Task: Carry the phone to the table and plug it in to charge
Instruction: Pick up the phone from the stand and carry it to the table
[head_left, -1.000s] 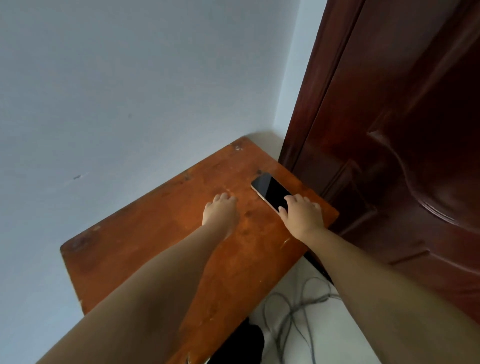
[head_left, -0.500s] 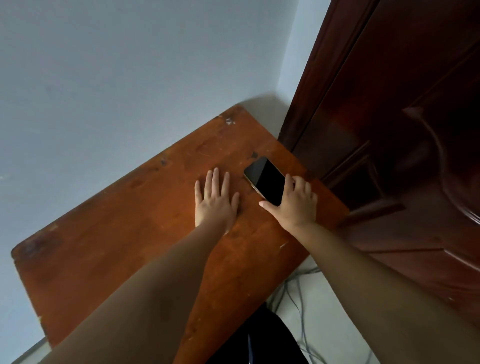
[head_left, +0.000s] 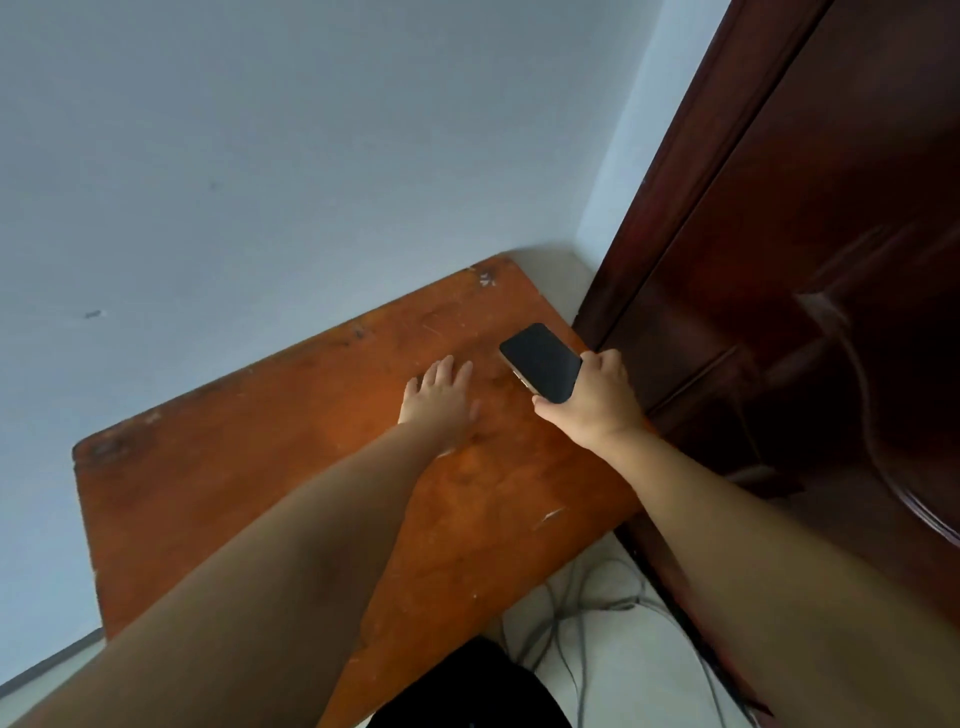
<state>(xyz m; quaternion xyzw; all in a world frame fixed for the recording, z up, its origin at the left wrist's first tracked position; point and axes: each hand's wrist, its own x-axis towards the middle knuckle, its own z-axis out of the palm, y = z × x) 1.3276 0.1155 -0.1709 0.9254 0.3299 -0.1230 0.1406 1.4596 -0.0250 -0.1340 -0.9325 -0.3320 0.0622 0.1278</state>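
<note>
Head view: right hand (head_left: 592, 402) at 3 o'clock of centre, fingers wrapped round the edges of a black slab-shaped phone (head_left: 540, 361), dark screen up, far end tilted toward 11 o'clock above the worn orange-brown wooden table (head_left: 260, 467). Left hand (head_left: 439, 402) just beside at 9 o'clock of the phone, fingers spread flat on the tabletop. Dark red-brown wooden door (head_left: 805, 260) at 3 o'clock. Grey cables (head_left: 582, 603) on the floor at 5 o'clock.
</note>
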